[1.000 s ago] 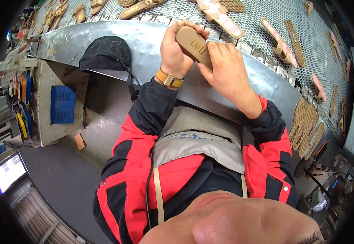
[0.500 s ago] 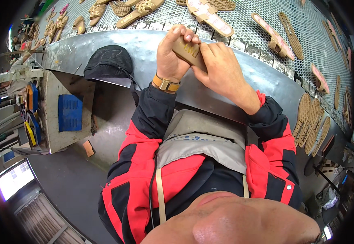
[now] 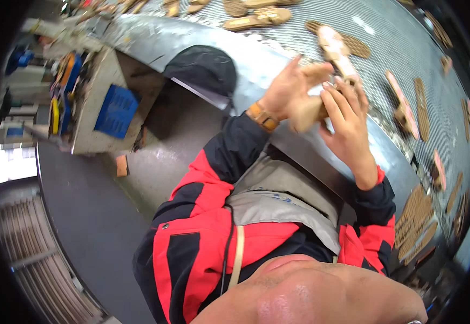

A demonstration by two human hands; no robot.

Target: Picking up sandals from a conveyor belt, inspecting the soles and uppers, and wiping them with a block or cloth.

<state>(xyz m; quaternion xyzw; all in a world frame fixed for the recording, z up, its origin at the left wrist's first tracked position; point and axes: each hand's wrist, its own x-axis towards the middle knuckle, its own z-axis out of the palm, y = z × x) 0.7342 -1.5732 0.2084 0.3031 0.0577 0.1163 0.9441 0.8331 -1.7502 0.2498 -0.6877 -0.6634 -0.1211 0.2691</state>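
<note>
A blurred tan sandal part (image 3: 306,114) with a rounded end is between my hands, above the metal edge of the bench. My right hand (image 3: 348,119) is closed round its right end with curled fingers. Against its left side lies my left hand (image 3: 291,89), palm turned up, with the thumb and fingers stretched apart. Just beyond my fingers, a sandal with a pink-and-white footbed (image 3: 335,48) rests on the mesh surface. Part of that sandal is hidden behind my right hand.
More sandals lie across the mesh surface, among them one with a gold strap (image 3: 267,17). A black mesh cap (image 3: 201,69) sits on the metal ledge (image 3: 259,56). Patterned tan soles (image 3: 414,216) stand grouped at the right. At the left is a cabinet with a blue panel (image 3: 117,112).
My view has turned, so the bench and cap appear farther right. My left fingers, curled round the sandal part before, are now stretched out. The part has tilted in my right hand.
</note>
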